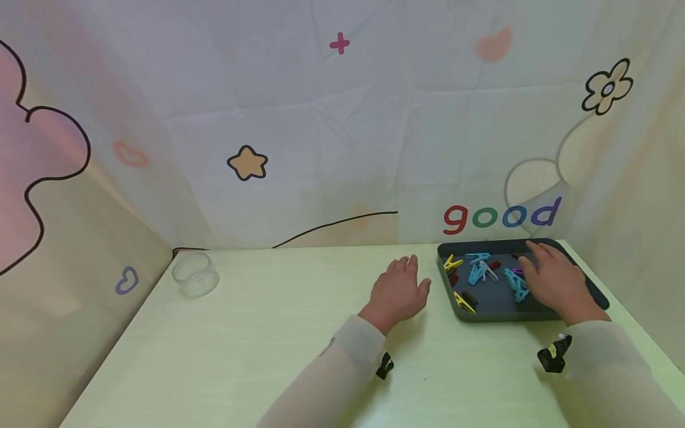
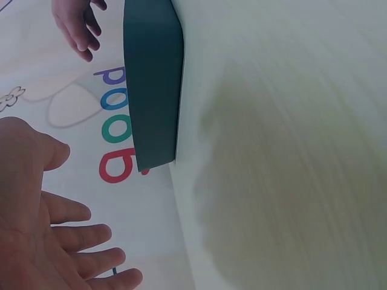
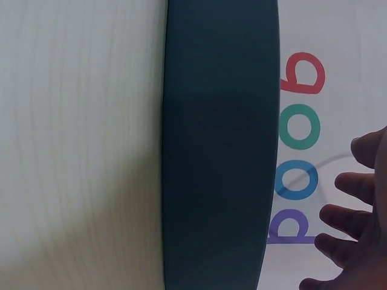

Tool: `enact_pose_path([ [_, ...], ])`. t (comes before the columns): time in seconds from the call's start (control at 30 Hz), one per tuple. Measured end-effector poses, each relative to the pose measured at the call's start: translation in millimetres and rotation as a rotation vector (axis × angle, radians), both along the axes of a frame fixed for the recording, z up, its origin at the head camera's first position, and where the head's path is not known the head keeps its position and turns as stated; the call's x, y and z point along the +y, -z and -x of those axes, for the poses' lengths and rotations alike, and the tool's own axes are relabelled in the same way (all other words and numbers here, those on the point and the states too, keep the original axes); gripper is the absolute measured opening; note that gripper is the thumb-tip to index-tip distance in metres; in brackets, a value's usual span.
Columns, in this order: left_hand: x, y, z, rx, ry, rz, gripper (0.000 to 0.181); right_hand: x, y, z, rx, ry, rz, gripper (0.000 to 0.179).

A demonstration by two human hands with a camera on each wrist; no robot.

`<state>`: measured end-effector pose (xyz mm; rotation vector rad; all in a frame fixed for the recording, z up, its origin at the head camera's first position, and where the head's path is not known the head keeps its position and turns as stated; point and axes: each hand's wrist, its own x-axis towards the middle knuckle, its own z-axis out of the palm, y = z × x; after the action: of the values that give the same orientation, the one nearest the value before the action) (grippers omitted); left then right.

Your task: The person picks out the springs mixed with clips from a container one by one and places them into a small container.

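Hovering above the tray (image 1: 503, 318) with my right hand (image 1: 556, 279) empty.
Caution: overlapping clips (image 1: 518, 285) in the tray could, I judge, lift together if pinched; a low wrist could catch the tray's near rim and shift it. My right hand, over the tray's right part, has fingers extended and spread, gripping nothing. My left hand (image 1: 397, 292), left of the tray above the worktop (image 1: 214, 356), is unfolded and empty.

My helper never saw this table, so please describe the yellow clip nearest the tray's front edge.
On the pale table, find the dark tray at right. Look in its near-left corner, beside a small dark piece. The yellow clip is brighter than that piece, and nearer the front edge than the other yellow clip.
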<state>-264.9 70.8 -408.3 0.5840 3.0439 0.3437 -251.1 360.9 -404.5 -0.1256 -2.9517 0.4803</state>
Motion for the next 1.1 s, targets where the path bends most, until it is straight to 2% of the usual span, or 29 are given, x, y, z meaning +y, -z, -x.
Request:
enact_pose_path([
  [0.23, 7.1, 1.7, -0.7, -0.022, -0.008, 0.004, 0.063, 10, 0.2, 0.7, -0.013, 0.005, -0.002, 0.066],
  [0.47, 13.1, 2.6, -4.2, -0.075, -0.02, -0.013, 0.064, 20, 2.8, -1.3, -0.026, 0.008, 0.001, 0.066],
  [0.83, 18.9, 9.6, -4.3, -0.035, -0.001, -0.008, 0.063, 35, 2.4, -5.5, -0.061, 0.025, -0.011, 0.068],
  [1.1, 23.2, 15.4, -6.5, -0.07, 0.018, -0.039, 0.062, 43, 9.5, -9.3, -0.086, 0.046, 0.0, 0.066],
])
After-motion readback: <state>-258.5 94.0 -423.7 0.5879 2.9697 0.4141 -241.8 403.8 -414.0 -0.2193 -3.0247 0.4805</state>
